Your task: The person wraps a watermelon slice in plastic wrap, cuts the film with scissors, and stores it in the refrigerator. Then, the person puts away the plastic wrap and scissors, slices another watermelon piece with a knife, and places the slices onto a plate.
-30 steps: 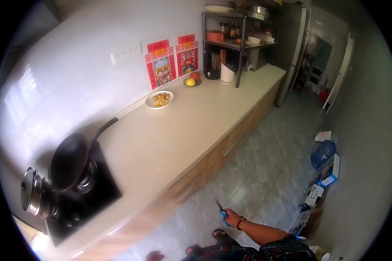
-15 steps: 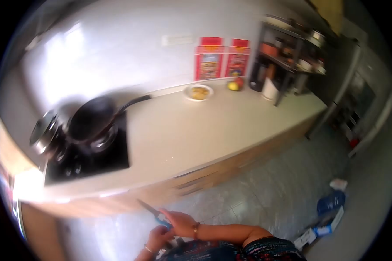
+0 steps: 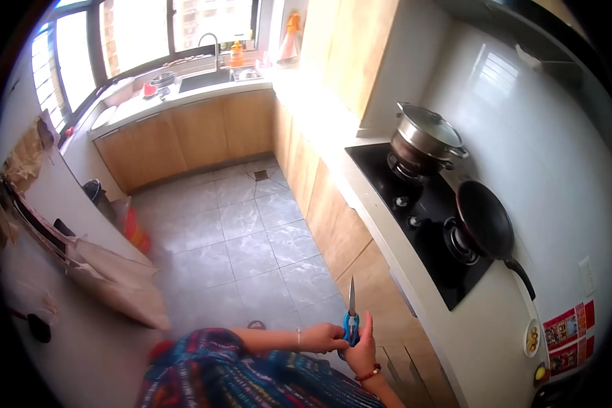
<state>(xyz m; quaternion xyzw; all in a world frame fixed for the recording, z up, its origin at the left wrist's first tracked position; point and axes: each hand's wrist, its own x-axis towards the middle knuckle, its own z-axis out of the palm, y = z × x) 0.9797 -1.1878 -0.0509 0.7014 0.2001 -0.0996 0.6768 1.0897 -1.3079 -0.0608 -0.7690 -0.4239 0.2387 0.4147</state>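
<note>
A pair of scissors [image 3: 351, 321] with blue handles is held low in front of my body, blades together and pointing away from me. My right hand [image 3: 362, 350], with a beaded bracelet at the wrist, is closed around the handles from the right. From the left, the fingers of my left hand [image 3: 323, 338] pinch at the handles' lower part, and the two hands meet there. Part of the handles is hidden by my fingers. Right of the hands runs the counter [image 3: 428, 340], with cabinet fronts below it.
On the black hob [image 3: 428, 214] stand a lidded steel pot [image 3: 427, 132] and a dark frying pan [image 3: 485, 219]. A plate of food [image 3: 532, 338] and fruit [image 3: 540, 372] lie farther along. A sink [image 3: 205, 80] sits beneath the window. Grey tiles [image 3: 231, 231] cover the floor.
My view has swung left, from the long counter towards the sink and window. The hob now appears on the right. Both hands still have the scissors between them.
</note>
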